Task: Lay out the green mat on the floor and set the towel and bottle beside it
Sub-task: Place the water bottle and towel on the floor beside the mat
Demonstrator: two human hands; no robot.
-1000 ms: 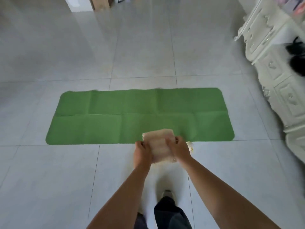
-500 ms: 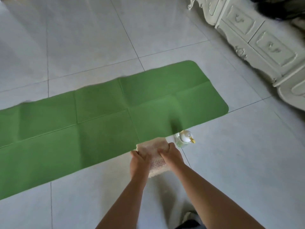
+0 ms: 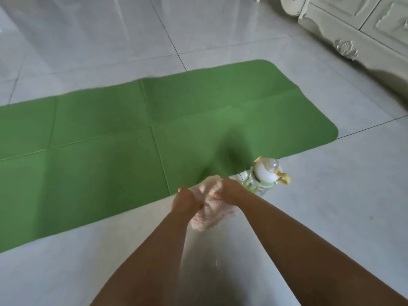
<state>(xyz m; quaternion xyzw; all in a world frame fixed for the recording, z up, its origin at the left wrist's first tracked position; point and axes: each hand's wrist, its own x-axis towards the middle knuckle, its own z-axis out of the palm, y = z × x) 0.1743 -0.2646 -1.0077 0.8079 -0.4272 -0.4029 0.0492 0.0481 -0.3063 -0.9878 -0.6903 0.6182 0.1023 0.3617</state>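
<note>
The green mat (image 3: 136, 138) lay flat on the tiled floor (image 3: 331, 217), its long axis running from the left edge of the view, where it was cut off, up and to the right to a rounded end near the carved white cabinet (image 3: 364, 25). Just off the mat's near long edge, the left hand (image 3: 185, 200) and the right hand (image 3: 230, 191) were each closed on one side of the folded pale towel (image 3: 209, 214), which hung between them, its top overlapping the mat's border in the view and its bulk over bare tile. To the right of the towel, close beside the right hand, the bottle (image 3: 263, 176) stood upright on the floor at the mat's edge, so the right hand was plainly the nearer to it. The move ahead seemed to turn on lowering the towel straight down onto tile between mat edge and bottle. Whether the towel already touched the floor could not be told; motion blur softened it, and the forearms hid its lower folds.
</note>
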